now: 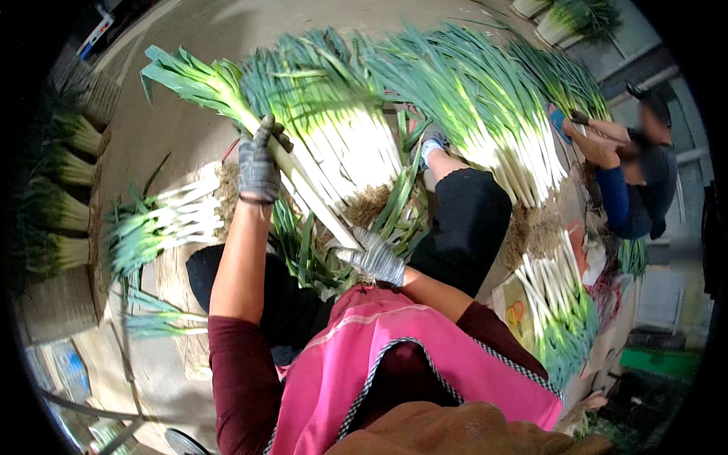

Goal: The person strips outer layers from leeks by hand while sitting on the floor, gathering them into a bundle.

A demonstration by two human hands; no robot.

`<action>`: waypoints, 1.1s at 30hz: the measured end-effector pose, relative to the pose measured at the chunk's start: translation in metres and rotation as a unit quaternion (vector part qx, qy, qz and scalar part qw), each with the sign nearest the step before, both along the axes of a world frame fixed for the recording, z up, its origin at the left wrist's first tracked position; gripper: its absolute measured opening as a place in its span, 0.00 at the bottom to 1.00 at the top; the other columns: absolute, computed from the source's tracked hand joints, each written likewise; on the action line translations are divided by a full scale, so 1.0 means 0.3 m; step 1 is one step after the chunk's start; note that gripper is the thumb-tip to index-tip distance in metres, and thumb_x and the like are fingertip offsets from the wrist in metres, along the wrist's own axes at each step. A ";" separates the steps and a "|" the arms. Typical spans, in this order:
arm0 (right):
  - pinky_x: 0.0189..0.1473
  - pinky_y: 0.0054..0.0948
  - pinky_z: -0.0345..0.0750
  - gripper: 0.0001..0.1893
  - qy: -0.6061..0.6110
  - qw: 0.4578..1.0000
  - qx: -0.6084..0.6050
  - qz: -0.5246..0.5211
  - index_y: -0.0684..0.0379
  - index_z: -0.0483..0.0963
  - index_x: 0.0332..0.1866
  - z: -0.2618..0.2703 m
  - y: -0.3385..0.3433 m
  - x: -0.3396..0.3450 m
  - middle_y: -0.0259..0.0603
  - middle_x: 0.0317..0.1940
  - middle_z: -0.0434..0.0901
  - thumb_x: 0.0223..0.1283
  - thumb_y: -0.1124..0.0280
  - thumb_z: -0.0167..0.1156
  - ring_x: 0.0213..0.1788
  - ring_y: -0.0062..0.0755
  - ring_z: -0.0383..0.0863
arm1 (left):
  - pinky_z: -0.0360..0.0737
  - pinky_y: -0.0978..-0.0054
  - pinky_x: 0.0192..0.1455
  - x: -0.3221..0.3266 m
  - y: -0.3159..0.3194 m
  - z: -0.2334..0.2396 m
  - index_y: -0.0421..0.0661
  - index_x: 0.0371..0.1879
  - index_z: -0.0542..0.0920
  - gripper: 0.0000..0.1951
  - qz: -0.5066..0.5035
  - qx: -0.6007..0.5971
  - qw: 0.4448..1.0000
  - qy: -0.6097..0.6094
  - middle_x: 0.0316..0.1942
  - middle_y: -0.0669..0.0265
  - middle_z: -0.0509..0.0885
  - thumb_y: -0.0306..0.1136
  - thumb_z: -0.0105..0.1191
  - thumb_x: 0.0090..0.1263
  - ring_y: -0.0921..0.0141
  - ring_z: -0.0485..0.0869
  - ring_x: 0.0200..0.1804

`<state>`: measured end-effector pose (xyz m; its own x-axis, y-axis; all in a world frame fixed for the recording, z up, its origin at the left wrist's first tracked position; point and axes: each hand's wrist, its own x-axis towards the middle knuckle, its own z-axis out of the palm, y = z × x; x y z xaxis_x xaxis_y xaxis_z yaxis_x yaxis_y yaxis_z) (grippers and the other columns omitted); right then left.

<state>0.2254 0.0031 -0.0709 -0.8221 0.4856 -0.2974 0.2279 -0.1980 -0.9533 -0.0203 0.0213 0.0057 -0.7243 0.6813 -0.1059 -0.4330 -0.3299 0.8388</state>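
Note:
A thick leek (304, 181) lies slantwise across the space before me, its leafy green top to the upper left. My left hand (263, 156), in a grey knit glove, is closed round its upper shaft. Gloved likewise, my right hand (375, 259) is at the white root end, fingers against it; whether they grip it is hard to tell. Behind the leek spreads a large pile of leeks (341, 136) with brown roots towards me. Stripped green leaves (307, 250) lie between my knees, below the held leek.
More leeks (483, 114) lie to the right, with a root-to-root bunch (563, 301) nearer and orange-handled scissors (516, 314) beside it. Smaller leeks (182, 219) lie at left, near upright bundles (74, 210). A person (648, 165) sits at far right, a gloved hand at the leeks there.

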 end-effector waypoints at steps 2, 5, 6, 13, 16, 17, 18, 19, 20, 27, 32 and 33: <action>0.34 0.21 0.69 0.16 0.100 0.992 -0.059 -0.046 0.62 0.70 0.43 0.010 0.001 0.006 0.32 0.26 0.72 0.50 0.66 0.61 0.30 0.19 0.68 | 0.76 0.75 0.28 0.072 -0.026 0.060 0.43 0.41 0.70 0.17 -0.104 0.026 0.993 0.052 0.26 0.64 0.76 0.42 0.53 0.60 0.72 0.77 0.28; 0.26 0.15 0.68 0.15 0.154 0.978 -0.123 -0.066 0.60 0.70 0.42 0.097 0.056 0.033 0.26 0.27 0.72 0.50 0.68 0.61 0.25 0.14 0.69 | 0.76 0.76 0.37 0.179 -0.025 0.102 0.42 0.46 0.69 0.21 -0.194 0.043 0.971 0.136 0.29 0.64 0.78 0.45 0.51 0.61 0.72 0.78 0.32; 0.24 0.14 0.67 0.15 0.152 0.978 -0.118 -0.083 0.59 0.70 0.42 0.142 0.092 0.048 0.26 0.26 0.71 0.49 0.67 0.61 0.24 0.13 0.69 | 0.75 0.77 0.37 0.181 -0.030 0.093 0.42 0.45 0.71 0.20 -0.251 0.018 0.952 0.175 0.30 0.65 0.78 0.44 0.51 0.62 0.74 0.77 0.32; 0.24 0.16 0.72 0.18 0.215 0.953 0.112 -0.181 0.59 0.72 0.42 0.341 0.536 0.146 0.29 0.25 0.73 0.45 0.64 0.65 0.24 0.15 0.71 | 0.74 0.80 0.36 0.178 0.026 0.016 0.41 0.46 0.72 0.20 -0.354 -0.087 0.899 0.243 0.31 0.64 0.78 0.44 0.50 0.63 0.76 0.76 0.30; 0.17 0.15 0.70 0.20 0.133 0.948 0.163 -0.238 0.60 0.72 0.43 0.319 0.758 0.292 0.30 0.22 0.73 0.44 0.63 0.65 0.19 0.18 0.71 | 0.73 0.80 0.34 0.202 0.079 -0.028 0.40 0.45 0.72 0.19 -0.360 -0.113 0.895 0.237 0.30 0.65 0.78 0.44 0.51 0.63 0.77 0.76 0.30; 0.16 0.16 0.69 0.20 0.146 0.939 0.190 -0.245 0.61 0.72 0.44 0.317 0.814 0.338 0.31 0.22 0.74 0.45 0.62 0.65 0.17 0.15 0.69 | 0.73 0.80 0.34 0.210 0.086 -0.036 0.40 0.45 0.72 0.19 -0.362 -0.122 0.893 0.236 0.30 0.66 0.78 0.43 0.51 0.63 0.77 0.76 0.30; 0.16 0.15 0.68 0.20 0.116 0.934 0.200 -0.271 0.61 0.73 0.43 0.308 0.859 0.389 0.32 0.22 0.74 0.45 0.63 0.64 0.17 0.15 0.69 | 0.73 0.81 0.33 0.217 0.092 -0.043 0.41 0.44 0.73 0.19 -0.374 -0.123 0.888 0.237 0.30 0.66 0.78 0.43 0.51 0.63 0.77 0.76 0.30; 0.16 0.15 0.68 0.19 0.085 0.929 0.207 -0.294 0.62 0.73 0.42 0.287 0.902 0.443 0.32 0.23 0.74 0.46 0.64 0.64 0.17 0.15 0.68 | 0.73 0.81 0.33 0.225 0.092 -0.045 0.41 0.44 0.73 0.19 -0.384 -0.141 0.879 0.246 0.31 0.67 0.79 0.44 0.51 0.63 0.78 0.75 0.30; 0.16 0.16 0.67 0.19 0.103 0.939 0.170 -0.282 0.62 0.73 0.44 0.251 0.960 0.524 0.32 0.23 0.74 0.46 0.65 0.64 0.17 0.16 0.68 | 0.73 0.81 0.33 0.237 0.101 -0.050 0.42 0.44 0.73 0.19 -0.399 -0.150 0.869 0.251 0.31 0.67 0.79 0.44 0.51 0.63 0.78 0.75 0.30; 0.20 0.19 0.69 0.24 -0.134 0.921 -0.032 -0.364 0.64 0.70 0.48 -0.249 1.052 0.949 0.34 0.24 0.76 0.47 0.62 0.65 0.18 0.20 0.69 | 0.73 0.81 0.35 0.257 0.071 -0.127 0.42 0.46 0.73 0.18 -0.481 -0.228 0.802 0.269 0.32 0.68 0.79 0.41 0.53 0.62 0.79 0.75 0.31; 0.16 0.27 0.70 0.18 -0.102 0.810 -0.097 -0.569 0.61 0.69 0.46 -0.682 1.104 1.323 0.39 0.27 0.77 0.52 0.63 0.60 0.19 0.27 0.74 | 0.73 0.79 0.39 0.276 0.129 -0.176 0.41 0.48 0.71 0.23 -0.510 -0.227 0.781 0.280 0.36 0.68 0.78 0.45 0.54 0.60 0.77 0.74 0.36; 0.19 0.28 0.72 0.19 -0.023 0.787 -0.139 -0.601 0.60 0.69 0.47 -0.684 1.083 1.288 0.40 0.29 0.77 0.53 0.61 0.58 0.21 0.30 0.75 | 0.73 0.79 0.40 0.268 0.107 -0.191 0.40 0.48 0.71 0.23 -0.499 -0.232 0.785 0.284 0.37 0.67 0.78 0.45 0.54 0.60 0.77 0.74 0.38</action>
<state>0.6117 0.3280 -0.2760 0.1967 0.8146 -0.5457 -0.2502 -0.4964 -0.8313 0.0602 0.0533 -0.0517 0.1265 0.9227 -0.3642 0.2067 0.3346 0.9194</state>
